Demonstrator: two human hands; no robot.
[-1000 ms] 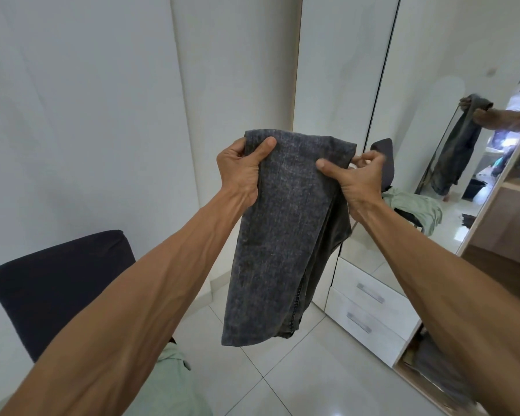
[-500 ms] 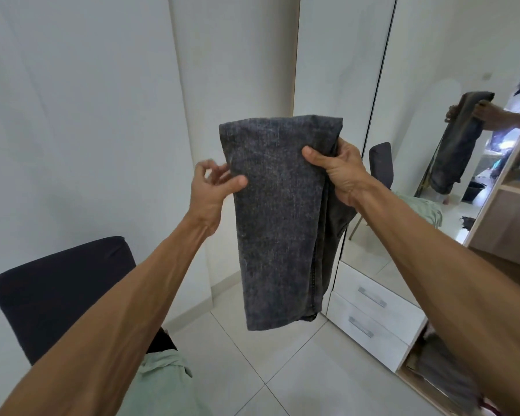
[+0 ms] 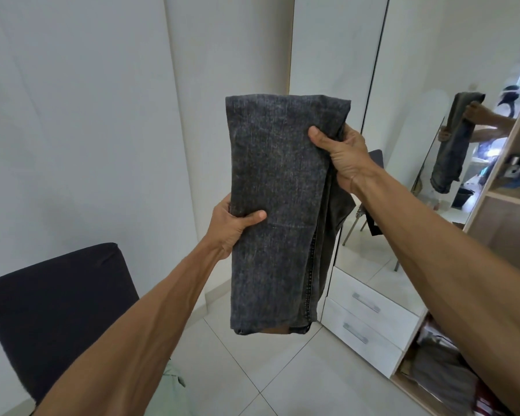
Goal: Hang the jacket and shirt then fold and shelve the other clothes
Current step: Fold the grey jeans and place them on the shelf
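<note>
A pair of dark grey washed jeans [image 3: 276,205], folded lengthwise, hangs in front of me at chest height. My right hand [image 3: 339,151] grips the upper right edge near the fold at the top. My left hand [image 3: 231,226] pinches the left edge about halfway down. The hems dangle above the floor. A pale green garment [image 3: 173,391] lies at the bottom edge, mostly hidden under my left forearm.
A dark chair back [image 3: 54,307] stands low on the left against the white wall. A mirrored wardrobe door [image 3: 433,145] with two white drawers [image 3: 370,322] is on the right. Open wooden shelves [image 3: 511,193] at far right hold folded clothes [image 3: 439,376] lower down. White tiled floor lies below.
My left hand let go of the top corner of the jeans, dropped, and took the left edge halfway down. My right hand raised the top of the jeans slightly.
</note>
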